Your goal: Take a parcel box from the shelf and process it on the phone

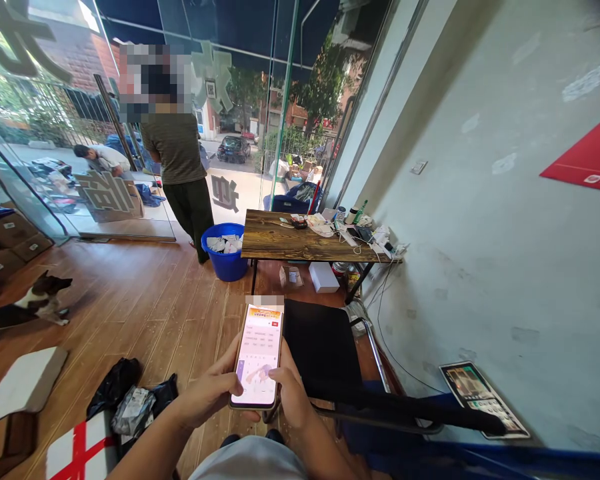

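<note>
Both hands cradle a lit, pink-screened smartphone [258, 357].
The left hand [211, 392] and right hand [293, 393] curl around its edges above a black folding chair [325, 353].

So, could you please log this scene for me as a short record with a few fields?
left hand: left hand holds the phone at its left edge
right hand: right hand holds the phone's right edge, thumb on the lit screen
ahead: black chair, wooden table with clutter, blue bucket
floor, left: a dog, black bags
doorway: a person standing
</note>
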{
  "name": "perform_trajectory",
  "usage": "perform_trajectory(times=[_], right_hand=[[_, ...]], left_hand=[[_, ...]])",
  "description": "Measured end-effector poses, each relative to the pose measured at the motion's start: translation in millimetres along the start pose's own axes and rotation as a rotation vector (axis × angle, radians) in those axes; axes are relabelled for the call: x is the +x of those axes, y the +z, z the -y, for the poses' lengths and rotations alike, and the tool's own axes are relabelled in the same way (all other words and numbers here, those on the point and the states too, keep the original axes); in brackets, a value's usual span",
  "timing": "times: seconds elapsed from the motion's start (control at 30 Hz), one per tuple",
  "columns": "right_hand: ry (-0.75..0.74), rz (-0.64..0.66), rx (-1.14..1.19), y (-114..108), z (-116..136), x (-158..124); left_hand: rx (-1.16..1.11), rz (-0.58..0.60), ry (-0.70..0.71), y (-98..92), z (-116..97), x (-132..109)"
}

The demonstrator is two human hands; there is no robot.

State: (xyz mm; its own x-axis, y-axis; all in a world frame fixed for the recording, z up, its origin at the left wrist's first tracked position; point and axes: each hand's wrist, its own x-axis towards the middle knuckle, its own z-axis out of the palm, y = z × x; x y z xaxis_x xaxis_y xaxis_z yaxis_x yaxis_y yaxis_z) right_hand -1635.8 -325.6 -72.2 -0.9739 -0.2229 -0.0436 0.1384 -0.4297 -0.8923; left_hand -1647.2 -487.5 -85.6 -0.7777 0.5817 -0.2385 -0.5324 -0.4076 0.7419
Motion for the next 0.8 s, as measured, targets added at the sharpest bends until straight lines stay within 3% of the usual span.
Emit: perform_trajectory(times=[0.3, 0.53, 0.8], right_hand=[[-0.018, 0.018, -0.104, -3.2, -4.2, -1.3], [-0.014, 0.034, -0.045, -2.8, -5.6, -2.8], [0.025, -0.129, 0.000, 2.1, 5.1, 5.0]], left_hand=[[0.069, -0.097, -0.024, 22.2, -11.0, -0.7], [0.218, -0.226, -0.046, 24.2, -7.9, -0.1], [0.218, -0.022, 0.053, 6.8, 3.3, 3.1]])
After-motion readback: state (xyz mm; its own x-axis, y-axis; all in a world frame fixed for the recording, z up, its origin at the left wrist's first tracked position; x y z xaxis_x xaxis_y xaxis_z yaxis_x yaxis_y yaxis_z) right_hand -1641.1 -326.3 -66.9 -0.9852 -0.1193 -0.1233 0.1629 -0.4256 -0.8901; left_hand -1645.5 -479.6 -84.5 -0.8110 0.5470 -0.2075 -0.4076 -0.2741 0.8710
